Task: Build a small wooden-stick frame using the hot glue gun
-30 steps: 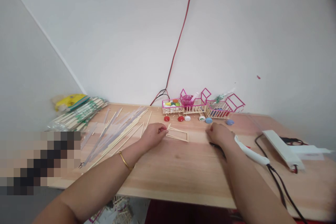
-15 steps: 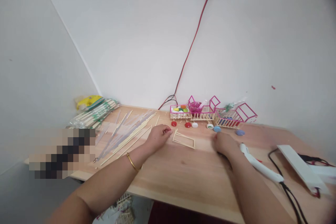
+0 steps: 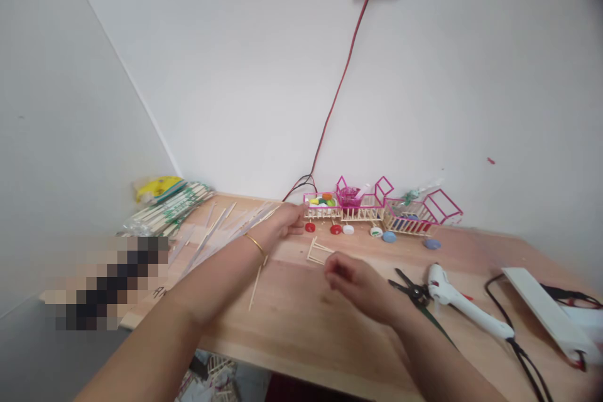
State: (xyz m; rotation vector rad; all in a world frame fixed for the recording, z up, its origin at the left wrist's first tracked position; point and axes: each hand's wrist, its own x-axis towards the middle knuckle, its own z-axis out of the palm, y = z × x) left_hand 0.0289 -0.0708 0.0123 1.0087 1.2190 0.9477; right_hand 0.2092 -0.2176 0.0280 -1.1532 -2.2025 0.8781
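Observation:
My left hand (image 3: 291, 221) reaches to the left end of a small pink-edged stick cart (image 3: 323, 213) with red caps as wheels. Its fingers are stretched out, at or touching the cart's corner; contact is hard to judge. My right hand (image 3: 353, 279) has curled fingers at the right end of a small frame of thin wooden sticks (image 3: 316, 250). It covers that end, and whatever its fingertips hold is hidden. Dark cutting pliers (image 3: 414, 291) lie on the table to its right, beside a white glue gun (image 3: 464, 308).
Two more pink-edged carts (image 3: 362, 208) (image 3: 407, 220) stand along the wall. Loose sticks (image 3: 221, 226) and a bagged stick bundle (image 3: 164, 210) lie at the left. A white power strip (image 3: 541, 311) with cables is at the right. A blurred patch hides the table's left edge.
My left hand has moved up to the cart, its forearm now covering loose sticks. My right hand has left the pliers, now in view, and moved left to the stick frame.

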